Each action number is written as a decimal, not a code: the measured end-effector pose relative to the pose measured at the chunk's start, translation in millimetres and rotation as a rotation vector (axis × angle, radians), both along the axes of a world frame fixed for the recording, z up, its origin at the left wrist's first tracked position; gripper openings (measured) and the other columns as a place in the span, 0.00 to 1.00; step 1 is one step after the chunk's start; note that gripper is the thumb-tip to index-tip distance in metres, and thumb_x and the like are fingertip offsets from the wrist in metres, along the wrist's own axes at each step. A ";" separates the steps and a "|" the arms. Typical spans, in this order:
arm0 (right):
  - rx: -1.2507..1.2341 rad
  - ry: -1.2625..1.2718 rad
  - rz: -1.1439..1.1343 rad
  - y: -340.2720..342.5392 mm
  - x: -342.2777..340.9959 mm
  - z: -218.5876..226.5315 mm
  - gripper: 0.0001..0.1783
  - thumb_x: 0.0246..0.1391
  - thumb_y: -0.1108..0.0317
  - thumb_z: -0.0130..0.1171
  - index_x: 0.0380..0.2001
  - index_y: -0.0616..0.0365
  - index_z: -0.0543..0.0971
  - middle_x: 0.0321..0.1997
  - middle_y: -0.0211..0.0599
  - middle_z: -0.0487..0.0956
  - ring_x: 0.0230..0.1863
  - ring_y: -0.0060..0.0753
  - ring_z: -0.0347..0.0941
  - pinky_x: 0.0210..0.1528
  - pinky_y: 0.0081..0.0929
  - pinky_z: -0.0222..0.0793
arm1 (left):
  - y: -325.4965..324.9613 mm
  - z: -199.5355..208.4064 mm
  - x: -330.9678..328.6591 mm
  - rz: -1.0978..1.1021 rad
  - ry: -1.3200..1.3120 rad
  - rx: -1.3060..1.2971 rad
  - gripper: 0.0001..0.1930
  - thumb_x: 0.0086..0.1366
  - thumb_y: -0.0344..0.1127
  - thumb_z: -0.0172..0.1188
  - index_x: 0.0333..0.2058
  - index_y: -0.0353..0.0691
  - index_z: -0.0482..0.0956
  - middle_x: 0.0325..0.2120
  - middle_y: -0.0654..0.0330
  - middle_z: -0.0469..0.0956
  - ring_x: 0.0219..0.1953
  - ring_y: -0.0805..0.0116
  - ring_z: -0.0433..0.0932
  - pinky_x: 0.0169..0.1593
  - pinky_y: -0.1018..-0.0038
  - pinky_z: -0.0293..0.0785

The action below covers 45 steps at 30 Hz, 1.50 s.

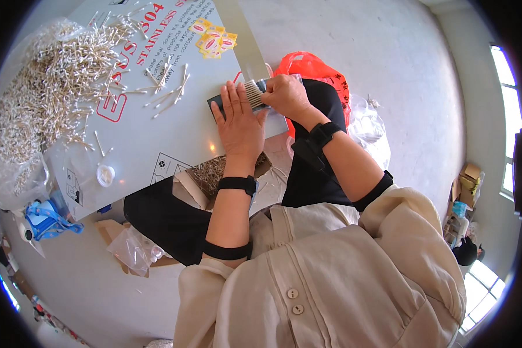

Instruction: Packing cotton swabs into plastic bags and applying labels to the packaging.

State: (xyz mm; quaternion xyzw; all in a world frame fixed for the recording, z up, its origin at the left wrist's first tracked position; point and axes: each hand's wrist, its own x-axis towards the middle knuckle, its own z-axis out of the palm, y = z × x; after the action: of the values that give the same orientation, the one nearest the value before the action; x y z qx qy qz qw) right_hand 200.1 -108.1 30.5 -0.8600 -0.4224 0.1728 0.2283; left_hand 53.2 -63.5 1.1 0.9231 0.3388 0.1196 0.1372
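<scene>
A row of cotton swabs [253,93] lies side by side on a dark flat holder [216,104] at the table's near right edge. My left hand [239,127] rests flat on the holder's left part, fingers stretched out, just left of the row. From the right, my right hand [286,97] is closed at the row's right end; its curled fingers hide what they hold, if anything. A large heap of loose cotton swabs [58,87] spills from a clear plastic bag at the left. Several stray swabs [171,93] lie between the heap and my hands.
Yellow-and-white paper labels [214,40] lie on the printed metal-sheet tabletop [139,127]. A small white round tub [105,175] stands near its front edge. By my legs are a cardboard box [187,188] of thin sticks, a red plastic bag [307,65] and a white bag [368,130].
</scene>
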 end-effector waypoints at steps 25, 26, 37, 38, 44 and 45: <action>-0.065 -0.009 -0.009 -1.2 -6.2 2.8 0.11 0.42 0.61 0.60 0.19 0.58 0.82 0.23 0.48 0.81 0.28 0.51 0.79 0.34 0.42 0.76 | -5.6 9.1 -12.4 -0.111 0.040 -0.049 0.40 0.68 0.53 0.52 0.70 0.38 0.50 0.71 0.52 0.49 0.74 0.58 0.44 0.72 0.52 0.37; -0.049 -0.045 0.015 -1.1 -6.9 3.5 0.11 0.43 0.61 0.59 0.19 0.58 0.82 0.24 0.49 0.81 0.28 0.51 0.79 0.33 0.42 0.76 | -4.6 10.9 -12.2 -0.131 0.026 -0.067 0.39 0.68 0.52 0.52 0.70 0.38 0.50 0.71 0.52 0.50 0.74 0.58 0.45 0.72 0.53 0.38; 0.103 0.055 -0.121 -13.1 4.7 5.5 0.11 0.48 0.62 0.61 0.26 0.61 0.81 0.26 0.48 0.81 0.30 0.51 0.79 0.35 0.43 0.74 | 10.0 4.6 0.6 -0.105 -0.577 -0.344 0.33 0.72 0.43 0.48 0.68 0.32 0.50 0.70 0.44 0.49 0.73 0.48 0.45 0.72 0.56 0.42; 0.367 -0.118 -0.324 -18.1 5.9 0.5 0.12 0.49 0.63 0.63 0.31 0.61 0.80 0.28 0.47 0.80 0.30 0.50 0.77 0.37 0.40 0.73 | 9.4 4.9 2.2 -0.013 -0.677 -0.435 0.32 0.73 0.42 0.46 0.69 0.31 0.49 0.70 0.42 0.48 0.73 0.46 0.45 0.72 0.57 0.42; 0.594 1.071 -0.718 -46.9 -2.6 -29.8 0.13 0.58 0.59 0.65 0.35 0.59 0.79 0.30 0.29 0.80 0.28 0.23 0.74 0.31 0.24 0.71 | 9.5 -1.6 12.2 0.091 -0.820 -0.594 0.30 0.76 0.43 0.40 0.68 0.31 0.50 0.70 0.44 0.47 0.72 0.50 0.48 0.72 0.59 0.45; 0.606 1.073 -0.727 -45.0 -2.4 -34.5 0.13 0.58 0.59 0.65 0.35 0.59 0.79 0.30 0.29 0.80 0.28 0.23 0.74 0.31 0.24 0.71 | 9.6 -1.5 15.5 0.078 -0.814 -0.593 0.30 0.76 0.43 0.40 0.68 0.31 0.50 0.70 0.44 0.47 0.72 0.50 0.48 0.72 0.59 0.45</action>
State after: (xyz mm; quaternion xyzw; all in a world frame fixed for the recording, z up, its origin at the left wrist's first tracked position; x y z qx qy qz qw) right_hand 197.7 -153.2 -4.0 -0.6417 0.0322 0.3599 0.6765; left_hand 68.7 -53.9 -0.4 0.7096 0.3114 0.3735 0.5099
